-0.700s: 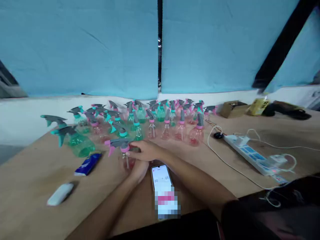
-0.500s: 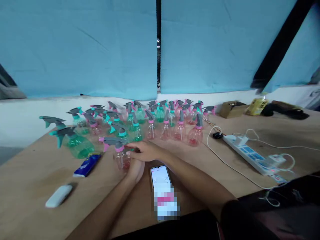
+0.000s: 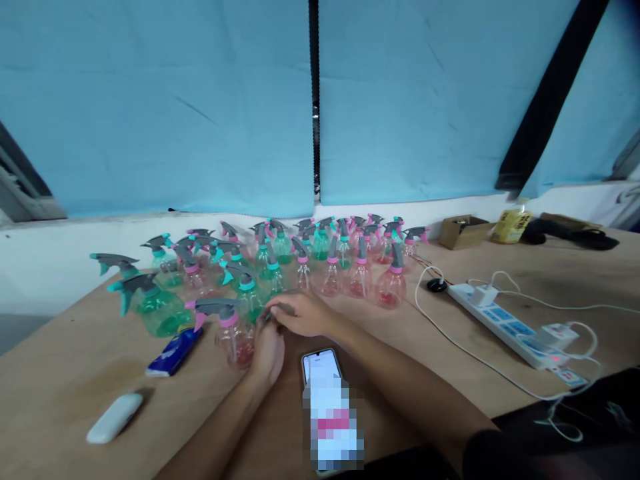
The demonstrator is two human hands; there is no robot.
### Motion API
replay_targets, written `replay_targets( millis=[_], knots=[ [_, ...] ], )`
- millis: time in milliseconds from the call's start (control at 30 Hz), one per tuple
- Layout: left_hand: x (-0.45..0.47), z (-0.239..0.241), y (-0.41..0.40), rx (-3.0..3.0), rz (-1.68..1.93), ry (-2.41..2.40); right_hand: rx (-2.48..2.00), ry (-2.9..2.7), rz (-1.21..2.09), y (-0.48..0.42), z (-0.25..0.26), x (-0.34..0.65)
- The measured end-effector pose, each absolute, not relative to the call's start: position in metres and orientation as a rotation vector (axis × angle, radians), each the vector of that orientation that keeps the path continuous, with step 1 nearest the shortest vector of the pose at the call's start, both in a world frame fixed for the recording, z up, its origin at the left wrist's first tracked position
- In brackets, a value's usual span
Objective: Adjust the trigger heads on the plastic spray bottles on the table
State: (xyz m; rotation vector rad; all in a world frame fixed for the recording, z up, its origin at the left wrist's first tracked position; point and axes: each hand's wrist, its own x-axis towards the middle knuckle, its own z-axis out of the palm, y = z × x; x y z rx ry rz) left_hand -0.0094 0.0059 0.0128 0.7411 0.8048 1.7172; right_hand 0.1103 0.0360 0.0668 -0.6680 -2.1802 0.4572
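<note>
My left hand and my right hand meet in front of the bottles, with their fingers closed together. A small dark patch shows between the fingers; I cannot make out what it is. Right beside my left hand stands a clear pink spray bottle with a grey and pink trigger head pointing left. Whether the left hand touches it, I cannot tell. Just behind the hands is a green spray bottle. Below them a phone lies face up with its screen lit, partly pixelated.
Several pink and green spray bottles stand in rows behind. At left lie a blue packet and a white rounded case. To the right are a power strip with white cables, a cardboard box and a yellow-labelled bottle.
The view has tilted slightly, so the scene sits lower. My hands have drawn closer together, and the pink bottle beside the left hand stands a little farther left from them.
</note>
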Motion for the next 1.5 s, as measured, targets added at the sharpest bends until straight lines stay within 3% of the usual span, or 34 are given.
replay_targets(
  millis=[233,367,600,833,1100,1500],
  knots=[
    [-0.013,0.013,0.005,0.602,1.668,0.977,-0.645,-1.819,-0.017,0.039,0.043,0.187],
    [-0.011,0.013,0.003,0.638,1.620,0.997,-0.864,-1.771,-0.303,0.040,0.034,0.235],
    [-0.017,0.011,0.007,0.726,1.667,1.049,-1.174,-1.287,-0.487,0.053,0.048,0.275],
    [-0.024,0.013,0.008,0.815,1.662,1.169,-1.036,-0.948,0.043,0.080,0.028,0.294],
    [-0.025,0.016,0.007,0.814,1.688,1.164,-1.204,-1.092,0.071,0.074,0.029,0.297],
    [-0.016,0.020,-0.001,0.928,1.616,1.070,-0.877,-1.364,0.939,0.058,0.031,0.205]
  ],
)
